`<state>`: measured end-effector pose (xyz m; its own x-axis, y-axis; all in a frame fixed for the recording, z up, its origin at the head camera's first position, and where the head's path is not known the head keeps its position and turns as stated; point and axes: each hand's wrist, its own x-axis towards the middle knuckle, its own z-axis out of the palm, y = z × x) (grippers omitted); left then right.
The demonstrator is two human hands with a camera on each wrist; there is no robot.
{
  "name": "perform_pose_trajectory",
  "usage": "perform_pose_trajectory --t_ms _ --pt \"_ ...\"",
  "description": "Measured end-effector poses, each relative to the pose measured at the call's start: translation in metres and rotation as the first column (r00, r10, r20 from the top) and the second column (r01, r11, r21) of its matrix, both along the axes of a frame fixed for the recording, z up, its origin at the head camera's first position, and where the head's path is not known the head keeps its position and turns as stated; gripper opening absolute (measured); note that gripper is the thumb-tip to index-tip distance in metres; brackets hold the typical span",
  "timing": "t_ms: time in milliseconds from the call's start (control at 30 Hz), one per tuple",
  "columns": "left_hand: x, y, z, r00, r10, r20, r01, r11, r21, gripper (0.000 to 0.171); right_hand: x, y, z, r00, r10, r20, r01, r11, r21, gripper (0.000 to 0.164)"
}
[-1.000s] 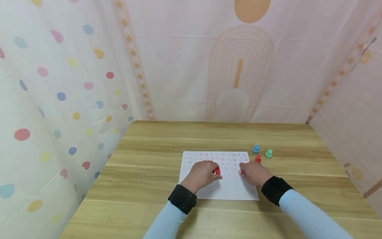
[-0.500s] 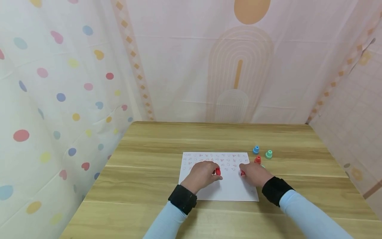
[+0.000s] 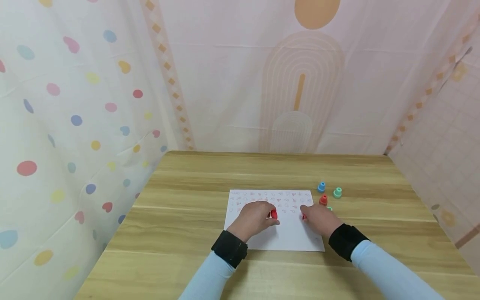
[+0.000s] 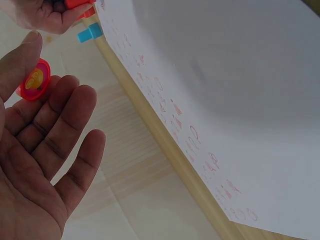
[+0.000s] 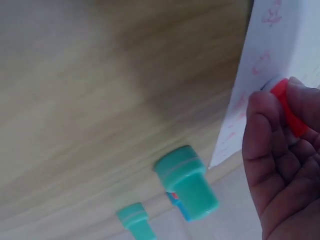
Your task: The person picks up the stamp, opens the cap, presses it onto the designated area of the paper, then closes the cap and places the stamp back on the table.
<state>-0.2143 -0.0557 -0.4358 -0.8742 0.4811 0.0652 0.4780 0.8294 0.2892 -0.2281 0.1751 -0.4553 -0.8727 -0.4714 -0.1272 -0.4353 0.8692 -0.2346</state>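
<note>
Thumb and forefinger of my left hand (image 3: 253, 218) pinch a small round red stamp cap (image 4: 42, 80), with a yellow and pink picture on its end. The other left fingers are spread loosely in the left wrist view. My right hand (image 3: 320, 218) grips a red stamp (image 5: 286, 102) between thumb and curled fingers. Both hands are over a white sheet of paper (image 3: 286, 237), apart from each other. Rows of small red prints cover the sheet's far part. Whether the red stamp touches the paper I cannot tell.
Beyond my right hand stand a blue stamp (image 3: 321, 187), a green stamp (image 3: 337, 193) and another red stamp (image 3: 323, 200). One more green stamp (image 3: 329, 208) is partly hidden by the hand. The wooden table (image 3: 180, 200) ends at a patterned curtain (image 3: 232, 104).
</note>
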Motion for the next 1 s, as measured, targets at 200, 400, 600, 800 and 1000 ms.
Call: perform_pose_trajectory --t_ms 200,400,600,800,1000 --pt "0.0007 0.0002 0.0014 1.0 0.003 0.009 -0.003 1.0 0.001 0.028 0.0014 -0.0001 0.0033 1.0 -0.007 0.003 0.007 1.0 0.007 0.019" --pt "0.0016 0.0006 0.0013 1.0 0.008 0.019 -0.007 1.0 -0.01 0.029 0.0022 -0.0004 0.0034 1.0 0.003 0.009 -0.003 1.0 -0.016 0.017" --pt "0.0022 -0.0001 0.0008 1.0 0.011 0.013 -0.01 1.0 -0.008 0.03 0.0032 -0.0019 0.0075 1.0 0.006 0.002 -0.006 1.0 -0.025 0.015" --pt "0.0023 -0.0006 -0.0008 1.0 0.006 0.013 -0.006 1.0 -0.004 0.029 0.0014 -0.0009 0.0064 0.999 0.011 0.03 -0.01 1.0 -0.026 0.015" --pt "0.0016 -0.0013 -0.003 1.0 0.002 0.009 -0.002 1.0 0.004 0.03 -0.0034 0.0002 0.003 1.0 0.016 0.019 -0.016 1.0 -0.024 0.014"
